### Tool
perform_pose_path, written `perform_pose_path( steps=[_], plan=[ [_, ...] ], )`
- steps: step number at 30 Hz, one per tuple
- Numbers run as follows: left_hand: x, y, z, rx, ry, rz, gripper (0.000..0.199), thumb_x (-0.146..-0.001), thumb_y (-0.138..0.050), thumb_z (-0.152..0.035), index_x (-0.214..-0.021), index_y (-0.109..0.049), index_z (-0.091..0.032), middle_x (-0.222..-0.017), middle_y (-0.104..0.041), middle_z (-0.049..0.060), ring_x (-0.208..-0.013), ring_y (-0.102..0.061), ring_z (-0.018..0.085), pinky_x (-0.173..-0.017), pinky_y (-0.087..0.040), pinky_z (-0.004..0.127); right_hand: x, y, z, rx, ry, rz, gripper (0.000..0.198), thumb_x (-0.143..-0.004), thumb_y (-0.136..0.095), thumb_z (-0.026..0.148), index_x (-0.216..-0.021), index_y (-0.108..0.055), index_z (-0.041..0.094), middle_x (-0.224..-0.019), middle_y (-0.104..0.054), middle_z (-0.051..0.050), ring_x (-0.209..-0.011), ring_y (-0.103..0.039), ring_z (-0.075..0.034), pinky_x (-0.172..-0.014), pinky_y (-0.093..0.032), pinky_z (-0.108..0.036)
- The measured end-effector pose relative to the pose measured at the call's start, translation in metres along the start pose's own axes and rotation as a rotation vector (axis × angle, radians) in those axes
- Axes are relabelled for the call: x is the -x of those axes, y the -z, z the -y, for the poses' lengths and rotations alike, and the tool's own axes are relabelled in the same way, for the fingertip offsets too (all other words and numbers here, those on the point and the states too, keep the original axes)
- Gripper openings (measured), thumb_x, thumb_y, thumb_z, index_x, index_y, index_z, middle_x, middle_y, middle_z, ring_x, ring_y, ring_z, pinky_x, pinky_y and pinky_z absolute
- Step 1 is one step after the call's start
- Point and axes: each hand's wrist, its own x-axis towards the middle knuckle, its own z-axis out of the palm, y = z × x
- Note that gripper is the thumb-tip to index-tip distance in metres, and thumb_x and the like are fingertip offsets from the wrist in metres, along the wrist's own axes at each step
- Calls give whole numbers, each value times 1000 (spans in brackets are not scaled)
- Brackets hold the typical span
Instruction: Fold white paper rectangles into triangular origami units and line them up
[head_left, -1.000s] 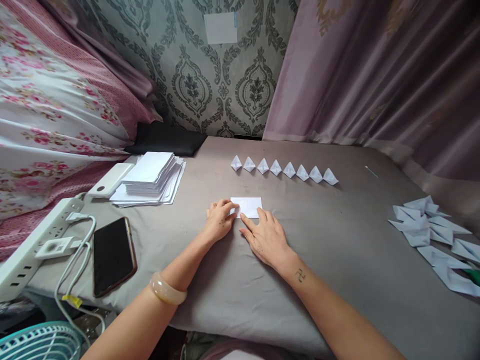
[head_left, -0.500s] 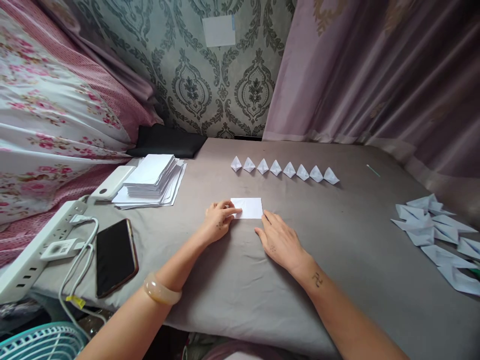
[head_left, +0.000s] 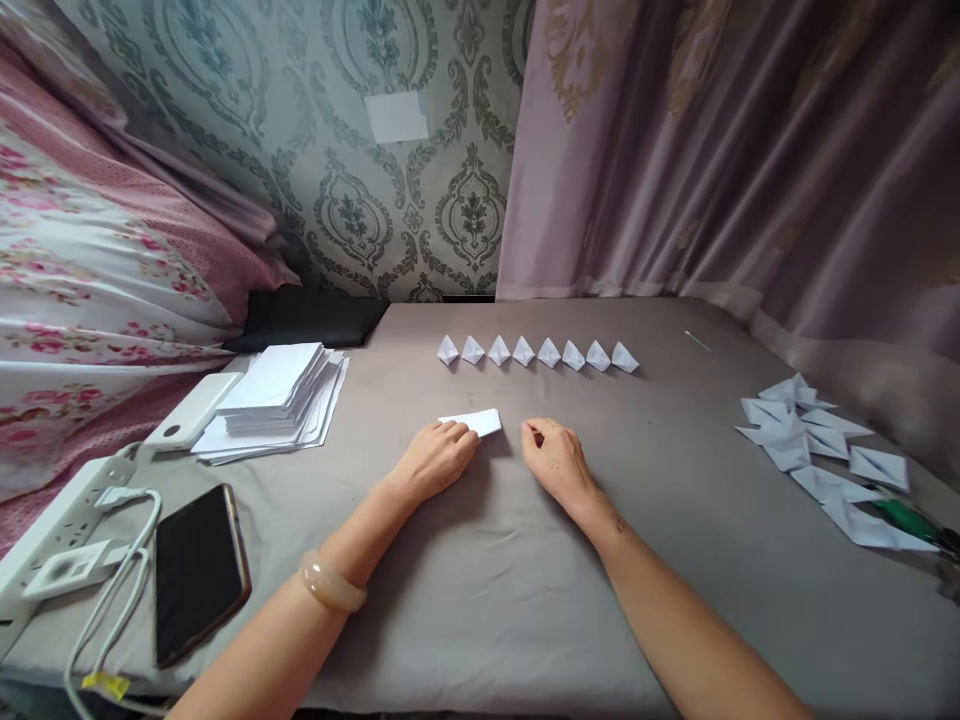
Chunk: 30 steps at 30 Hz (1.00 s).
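The folded paper (head_left: 482,423) lay near the middle of the grey-covered table (head_left: 675,480), directly in front of the person. It was plain white, narrow and straight-edged, its right end square-cornered and throwing a shadow on the cloth. Its left portion was hidden.

With the paper as the clock's centre, the left hand (head_left: 442,455) came in from eight o'clock, its fingers bent together over the left end, gripping it; the thumb was out of sight. The right hand (head_left: 553,452) sat between three and four o'clock, near the paper but apart from it, half curled, with a small dark gap between thumb and forefinger. I could not tell whether anything was inside it.

Eight small pointed paper pieces (head_left: 523,351) stood in a row from just before twelve to two o'clock. At three o'clock, larger folded pieces (head_left: 786,442) overlapped in a loose pile, beside a green-handled object (head_left: 904,517).

The power strip (head_left: 22,585) at eight o'clock had a white plug (head_left: 118,497) and a white adapter (head_left: 71,568) seated in it, cables trailing away. Just beside it lay a dark-screened phone (head_left: 199,575). At nine o'clock, a stack of white paper (head_left: 271,378) rested on larger sheets (head_left: 319,418).
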Motion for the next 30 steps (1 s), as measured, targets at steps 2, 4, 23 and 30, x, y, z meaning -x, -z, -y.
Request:
perform_pose_path(
  steps=[2, 4, 23, 30],
  plan=[
    [-2, 3, -3, 241, 201, -213, 30, -92, -41, -36, -84, -63, -18, -78, -63, 6, -71, -56, 16, -70, -44, 29, 1, -1, 1, -86, 2, -105, 27, -86, -39, 15, -101, -61, 15, -96, -67, -8, -81, -63, -16, -70, -48, -24],
    [-4, 4, -4, 614, 469, -398, 32, -88, -47, -44, -86, -63, -16, -74, -62, 4, -64, -55, 13, -61, -44, 25, 2, -2, 4, -156, 61, -226, 36, -80, -40, 9, -113, -55, 14, -109, -62, -11, -97, -60, -19, -79, -50, -28],
    [17, -3, 13, 677, 693, -65, 23, -69, -54, -13, -89, -64, -20, -74, -58, 0, -57, -51, 10, -60, -44, 23, 9, -6, 13, 65, 369, 259, 36, -77, -51, 10, -109, -61, 22, -106, -57, -6, -96, -48, -20, -85, -41, -34],
    [30, -8, 15, 273, 259, 44, 31, -83, -44, -13, -108, -57, -25, -112, -55, 5, -86, -58, 16, -73, -48, 29, 9, -1, 19, 63, 308, 271, 41, -73, -49, 10, -110, -59, 23, -107, -59, -5, -98, -50, -21, -88, -40, -34]
  ],
)
